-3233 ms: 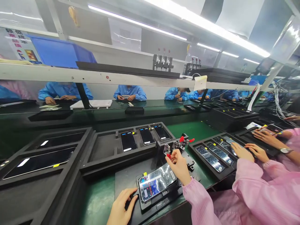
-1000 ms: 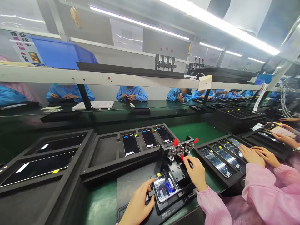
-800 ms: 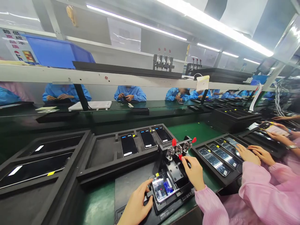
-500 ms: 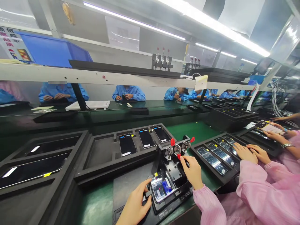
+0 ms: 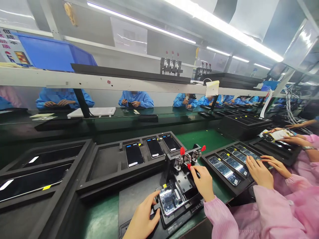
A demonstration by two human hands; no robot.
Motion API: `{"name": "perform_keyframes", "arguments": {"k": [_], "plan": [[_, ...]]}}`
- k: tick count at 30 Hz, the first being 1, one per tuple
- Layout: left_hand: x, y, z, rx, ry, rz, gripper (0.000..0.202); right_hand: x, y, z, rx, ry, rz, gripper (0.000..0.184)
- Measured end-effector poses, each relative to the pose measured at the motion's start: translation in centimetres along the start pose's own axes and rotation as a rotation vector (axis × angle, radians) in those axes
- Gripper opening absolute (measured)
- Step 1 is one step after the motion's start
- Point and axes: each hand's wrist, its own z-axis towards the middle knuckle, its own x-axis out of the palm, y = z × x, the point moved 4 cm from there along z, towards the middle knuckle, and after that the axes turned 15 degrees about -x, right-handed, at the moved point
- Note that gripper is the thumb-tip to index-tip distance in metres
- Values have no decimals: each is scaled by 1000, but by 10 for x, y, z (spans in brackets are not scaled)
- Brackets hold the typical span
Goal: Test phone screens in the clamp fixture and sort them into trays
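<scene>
A black clamp fixture (image 5: 185,191) sits on the bench in front of me, with an open phone body (image 5: 169,200) lying in its bed. My left hand (image 5: 143,219) rests against the fixture's left edge, fingers spread and flat. On the fixture's right side lies my right hand (image 5: 203,182), its fingertips pinched on the lowest of three red-tipped toggle clamp levers (image 5: 189,165). The other two levers (image 5: 183,151) stand upright behind it. A pressure plate (image 5: 184,182) lies over the upper part of the phone.
Behind the fixture stands a black tray (image 5: 109,162) with three dark phones (image 5: 154,147). A second tray (image 5: 230,166) of phones lies to the right, where a co-worker's hands (image 5: 260,167) in pink sleeves reach. Large black trays (image 5: 37,172) fill the left. People in blue sit across the line.
Since 3.2 s ago the plate has come down over the phone and my right hand has moved from the upper clamps to the lowest lever. Over the last second, little has moved.
</scene>
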Motion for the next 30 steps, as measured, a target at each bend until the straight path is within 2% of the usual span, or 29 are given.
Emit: {"name": "perform_keyframes", "arguments": {"k": [5,10,21,25,28,30], "plan": [[-1,0,0,14,-8,-6,44,0,1,0,-6,-9,-2,27],[2,2,1,-12,38,-24,43,2,4,3,-10,-5,-14,28],[5,7,3,-33,72,-7,41,8,3,10,88,130,3,30],[5,10,4,-33,68,6,41,-1,3,8,85,32,123,35],[5,9,4,-8,43,-1,39,-19,5,14,55,-58,195,35],[6,5,5,16,36,3,38,-36,5,25,28,-168,165,30]]}}
